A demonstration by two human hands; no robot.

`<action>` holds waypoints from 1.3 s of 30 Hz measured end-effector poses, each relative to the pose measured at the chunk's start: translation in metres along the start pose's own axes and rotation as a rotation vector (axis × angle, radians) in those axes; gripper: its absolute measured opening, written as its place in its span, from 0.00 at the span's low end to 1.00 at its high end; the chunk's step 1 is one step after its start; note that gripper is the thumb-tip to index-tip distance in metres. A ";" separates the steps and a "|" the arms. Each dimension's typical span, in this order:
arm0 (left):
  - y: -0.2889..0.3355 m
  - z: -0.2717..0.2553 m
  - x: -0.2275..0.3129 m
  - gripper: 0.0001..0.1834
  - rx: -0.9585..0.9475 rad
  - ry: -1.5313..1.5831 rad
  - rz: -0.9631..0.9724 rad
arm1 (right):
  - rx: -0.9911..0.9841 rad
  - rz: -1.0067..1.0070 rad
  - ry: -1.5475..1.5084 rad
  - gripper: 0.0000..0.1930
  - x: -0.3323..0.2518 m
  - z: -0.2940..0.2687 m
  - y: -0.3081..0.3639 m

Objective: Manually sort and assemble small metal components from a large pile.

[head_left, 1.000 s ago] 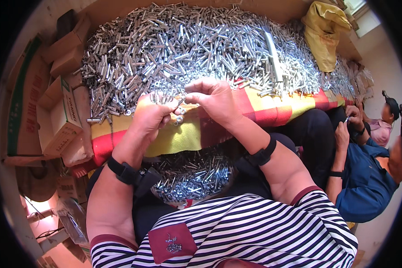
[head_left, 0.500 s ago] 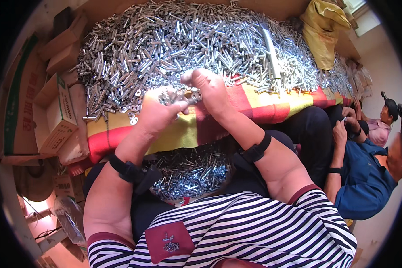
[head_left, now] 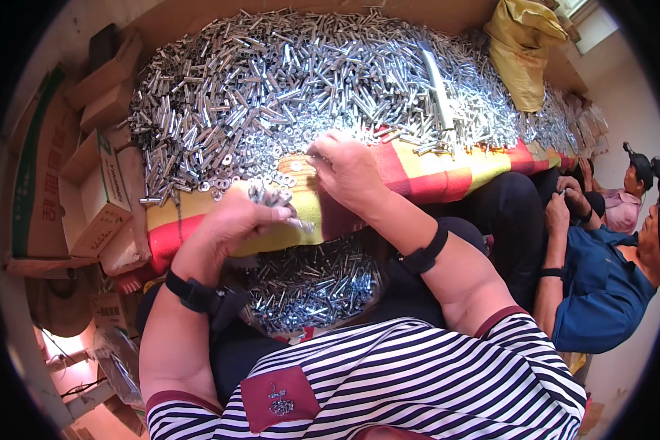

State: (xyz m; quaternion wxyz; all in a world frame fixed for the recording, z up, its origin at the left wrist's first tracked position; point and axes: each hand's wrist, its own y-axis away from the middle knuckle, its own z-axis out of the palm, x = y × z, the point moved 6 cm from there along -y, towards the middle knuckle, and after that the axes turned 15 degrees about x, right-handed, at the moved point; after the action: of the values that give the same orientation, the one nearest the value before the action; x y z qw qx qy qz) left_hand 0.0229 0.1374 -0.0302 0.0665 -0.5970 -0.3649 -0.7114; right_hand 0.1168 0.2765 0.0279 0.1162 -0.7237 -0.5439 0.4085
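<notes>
Head view: the tabletop [head_left: 455, 172], draped in a striped cloth, carries a huge heap [head_left: 308, 81] of silvery metal sleeves, kept within arm's reach. Just below the heap's near edge, the left hand [head_left: 231, 224] has its grip closed round a bundle [head_left: 271, 199] of the pieces, fingers curled to keep them together. The right hand [head_left: 348, 172] rests at the heap's edge, fingertips pinched among loose washers [head_left: 260, 176]; what it has hold of I cannot tell. Further below the heap, a lap pile [head_left: 312, 286] collects pieces.

Silver metal tubes [head_left: 308, 81]; red-and-yellow checked cloth [head_left: 433, 172]; navy-and-white striped shirt [head_left: 418, 381]; yellow sack [head_left: 524, 51]; seemingly brown cartons [head_left: 88, 191].
</notes>
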 end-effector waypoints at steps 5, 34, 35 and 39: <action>0.004 0.005 -0.012 0.11 -0.003 0.409 -0.315 | -0.130 -0.113 0.288 0.04 0.013 0.022 0.005; -0.009 -0.003 0.013 0.05 0.251 -0.062 0.413 | -0.524 1.039 -1.181 0.06 0.018 0.040 0.021; -0.007 -0.003 0.014 0.05 0.251 -0.063 0.411 | -0.522 0.998 -1.187 0.06 0.016 0.040 0.016; -0.006 -0.012 0.016 0.03 0.325 0.147 0.261 | -0.266 0.588 -0.756 0.06 0.032 0.045 -0.014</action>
State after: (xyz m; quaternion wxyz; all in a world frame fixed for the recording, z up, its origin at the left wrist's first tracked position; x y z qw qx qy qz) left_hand 0.0053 0.1402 -0.0186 0.2796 -0.5671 -0.3884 -0.6703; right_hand 0.0771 0.2977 -0.0078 -0.3026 -0.6563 -0.3684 0.5848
